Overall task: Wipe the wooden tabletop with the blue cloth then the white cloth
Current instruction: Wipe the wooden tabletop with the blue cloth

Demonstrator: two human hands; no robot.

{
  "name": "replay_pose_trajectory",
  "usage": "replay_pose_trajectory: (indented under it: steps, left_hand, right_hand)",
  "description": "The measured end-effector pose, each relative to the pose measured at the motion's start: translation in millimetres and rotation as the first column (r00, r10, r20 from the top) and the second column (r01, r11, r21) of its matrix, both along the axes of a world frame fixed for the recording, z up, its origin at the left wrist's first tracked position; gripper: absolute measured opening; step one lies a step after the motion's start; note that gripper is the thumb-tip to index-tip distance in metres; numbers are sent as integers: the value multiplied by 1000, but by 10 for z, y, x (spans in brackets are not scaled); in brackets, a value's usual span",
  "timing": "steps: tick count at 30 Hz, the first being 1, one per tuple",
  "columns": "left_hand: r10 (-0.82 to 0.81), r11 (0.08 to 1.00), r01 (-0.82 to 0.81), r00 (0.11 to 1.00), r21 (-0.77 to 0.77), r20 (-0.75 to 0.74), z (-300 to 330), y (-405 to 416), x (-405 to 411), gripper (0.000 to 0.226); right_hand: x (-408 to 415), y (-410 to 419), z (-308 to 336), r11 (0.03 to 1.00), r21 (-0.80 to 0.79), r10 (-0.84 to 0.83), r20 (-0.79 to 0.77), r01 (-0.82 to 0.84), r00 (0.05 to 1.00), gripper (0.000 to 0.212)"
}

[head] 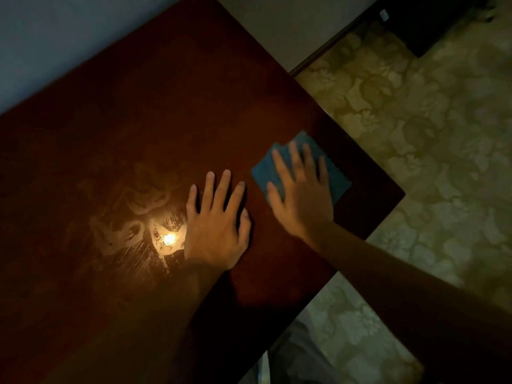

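A folded blue cloth point(336, 176) lies flat on the dark wooden tabletop point(166, 120), close to its right edge. My right hand point(300, 194) presses down on the cloth with its fingers straight and spread. My left hand point(216, 220) rests flat on the bare wood just left of the cloth, fingers spread. Pale wipe streaks and a lamp glare point(169, 239) show on the wood left of my left hand. No white cloth is in view.
The table's right corner point(403, 193) juts out over a floral-patterned floor point(429, 134). A pale wall point(55, 37) runs along the table's far side. A dark piece of furniture point(432, 26) stands at the top right.
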State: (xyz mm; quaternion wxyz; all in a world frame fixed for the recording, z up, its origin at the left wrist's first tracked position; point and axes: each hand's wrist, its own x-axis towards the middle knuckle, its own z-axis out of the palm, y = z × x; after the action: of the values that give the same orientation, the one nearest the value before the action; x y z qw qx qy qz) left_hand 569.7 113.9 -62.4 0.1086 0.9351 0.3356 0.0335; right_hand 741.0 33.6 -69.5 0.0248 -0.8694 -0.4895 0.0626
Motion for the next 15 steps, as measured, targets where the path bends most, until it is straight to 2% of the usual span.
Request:
replay_pose_trajectory:
  steps: [4, 8, 12, 15]
  left_hand:
    - [-13, 1000, 13, 999, 12, -30, -16, 6, -10, 58]
    - [-20, 999, 20, 1000, 37, -12, -22, 5, -4, 58]
    - [-5, 999, 4, 1000, 52, 8, -30, -4, 5, 55]
    - [0, 999, -1, 1000, 53, 12, -22, -9, 10, 54]
  right_hand:
    - [-368, -357, -57, 979, 35, 200, 21, -201, 979, 65]
    - [-307, -475, -69, 933, 34, 358, 32, -359, 933, 66]
    - [22, -490, -66, 801, 16, 598, 21, -598, 801, 64]
    - [327, -440, -44, 697, 57, 717, -52, -715, 695, 62]
